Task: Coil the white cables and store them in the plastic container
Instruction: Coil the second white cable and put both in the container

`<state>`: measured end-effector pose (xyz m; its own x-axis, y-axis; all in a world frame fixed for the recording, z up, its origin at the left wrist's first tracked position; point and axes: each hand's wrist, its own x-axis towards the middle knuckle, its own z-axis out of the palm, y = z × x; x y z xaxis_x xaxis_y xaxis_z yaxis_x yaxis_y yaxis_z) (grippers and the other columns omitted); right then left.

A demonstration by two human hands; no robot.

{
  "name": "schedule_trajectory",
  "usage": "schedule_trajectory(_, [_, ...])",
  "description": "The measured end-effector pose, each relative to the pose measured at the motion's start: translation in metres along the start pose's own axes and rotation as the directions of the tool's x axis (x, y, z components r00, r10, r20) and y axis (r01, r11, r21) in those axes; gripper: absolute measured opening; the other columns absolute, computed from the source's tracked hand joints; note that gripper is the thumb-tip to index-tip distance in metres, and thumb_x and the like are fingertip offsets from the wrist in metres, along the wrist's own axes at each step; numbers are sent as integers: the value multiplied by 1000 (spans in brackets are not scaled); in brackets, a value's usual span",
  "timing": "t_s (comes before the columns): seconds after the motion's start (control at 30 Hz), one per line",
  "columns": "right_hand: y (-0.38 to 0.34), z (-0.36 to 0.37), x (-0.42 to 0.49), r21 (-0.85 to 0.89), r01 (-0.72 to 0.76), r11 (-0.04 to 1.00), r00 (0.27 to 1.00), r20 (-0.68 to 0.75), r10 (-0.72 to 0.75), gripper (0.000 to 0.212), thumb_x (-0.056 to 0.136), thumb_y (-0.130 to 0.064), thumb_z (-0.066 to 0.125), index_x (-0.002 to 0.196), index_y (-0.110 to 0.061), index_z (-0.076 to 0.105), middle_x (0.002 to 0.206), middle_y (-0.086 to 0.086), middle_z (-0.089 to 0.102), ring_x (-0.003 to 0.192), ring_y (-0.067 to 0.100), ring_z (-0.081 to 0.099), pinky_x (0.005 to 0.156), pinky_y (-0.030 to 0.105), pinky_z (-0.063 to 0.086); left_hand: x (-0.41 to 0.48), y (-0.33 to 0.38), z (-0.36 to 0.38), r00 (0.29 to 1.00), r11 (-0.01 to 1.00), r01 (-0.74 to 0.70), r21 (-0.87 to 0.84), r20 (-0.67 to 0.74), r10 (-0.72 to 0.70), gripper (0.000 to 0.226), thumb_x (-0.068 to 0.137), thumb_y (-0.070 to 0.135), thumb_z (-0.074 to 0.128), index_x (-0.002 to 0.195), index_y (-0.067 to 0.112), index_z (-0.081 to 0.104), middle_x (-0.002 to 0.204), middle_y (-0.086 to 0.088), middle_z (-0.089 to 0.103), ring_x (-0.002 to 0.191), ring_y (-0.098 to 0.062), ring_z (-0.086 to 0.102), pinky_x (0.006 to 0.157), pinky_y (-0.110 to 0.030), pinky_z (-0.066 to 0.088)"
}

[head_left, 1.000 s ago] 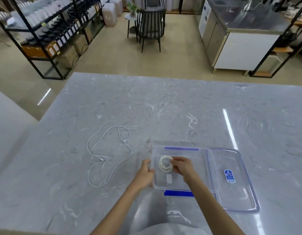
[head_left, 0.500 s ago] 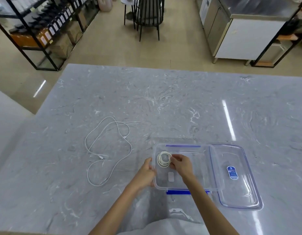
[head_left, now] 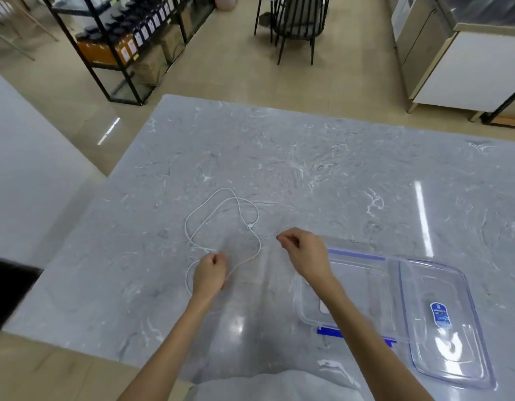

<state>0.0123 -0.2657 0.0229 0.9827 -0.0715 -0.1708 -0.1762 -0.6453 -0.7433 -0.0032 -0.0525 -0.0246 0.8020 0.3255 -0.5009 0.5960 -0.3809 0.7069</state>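
Loose white cable (head_left: 249, 226) sprawls on the marble table (head_left: 337, 183) left of the plastic container (head_left: 363, 270), its near loops running under the left hand (head_left: 209, 273), fingers curled, grip impossible to confirm, while the right hand (head_left: 305, 253), clenched on nothing, hangs just right of the loops.

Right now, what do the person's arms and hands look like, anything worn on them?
Both forearms are bare, no sleeves in view. The left grip and right grip are ungloved hands; no watch, bracelet or ring shows. A white garment fills the bottom edge.
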Motion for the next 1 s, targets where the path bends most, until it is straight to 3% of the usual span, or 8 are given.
schedule_trajectory(0.07, [-27,46,20,-49,64,997,984,171,-54,17,93,-23,61,96,-13,75,96,5,75,90,23,67,79,33,50,18,-15,-23,992,998,57,26,-112,-53,41,101,28,41,88,-3,64,85,-28,69,81,-41,67,78,-45,55])
schedule_trajectory(0.17, [-55,114,37,-85,130,988,937,336,-94,25,95,-30,57,98,-11,74,103,9,74,98,28,66,83,34,49,38,-20,-43,991,997,69,-26,-111,-71,25,92,13,45,85,3,67,85,-25,70,71,-34,66,73,-49,58])
schedule_trajectory(0.27, [-63,155,43,-110,41,993,925,381,4,33,97,-36,50,100,-11,70,108,15,71,104,33,63,83,35,46,50,-16,-54,998,1000,20,19,-65,-19,21,77,12,49,77,9,69,81,-14,70,77,-33,66,73,-43,54])
schedule_trajectory(0.4, [-58,177,46,-152,-16,988,926,371,72,26,94,-26,56,103,-6,69,109,20,68,104,35,63,85,38,48,65,-24,-58,1000,976,0,218,29,-7,20,86,9,54,93,9,73,101,-12,72,100,-30,66,78,-29,44])
schedule_trajectory(0.53, [-58,174,45,156,-256,954,881,445,164,23,91,-3,54,102,8,70,77,18,61,67,25,58,70,42,53,76,-25,-55,994,996,-17,88,106,8,28,90,11,61,63,14,64,60,-6,57,68,-19,54,65,-29,36])
schedule_trajectory(0.63, [-54,159,37,334,-420,844,826,527,202,26,92,4,50,112,8,67,88,18,63,75,22,60,69,30,53,78,-21,-57,983,992,-98,78,161,85,18,89,6,64,71,8,66,69,-11,57,72,-17,52,67,-30,37])
schedule_trajectory(0.83, [-69,117,23,542,-390,744,893,419,163,16,92,5,53,103,-3,63,92,21,67,68,18,67,64,22,57,70,9,-45,936,925,-347,156,122,330,12,86,5,64,74,7,62,73,-9,65,72,-23,60,74,-37,49])
schedule_trajectory(1.0, [-54,55,15,541,-450,710,891,324,319,23,93,8,46,106,-10,48,70,16,67,39,12,59,42,21,50,70,66,-83,954,960,-280,2,-106,279,15,89,5,54,86,1,68,87,-10,73,80,-23,63,71,-30,45])
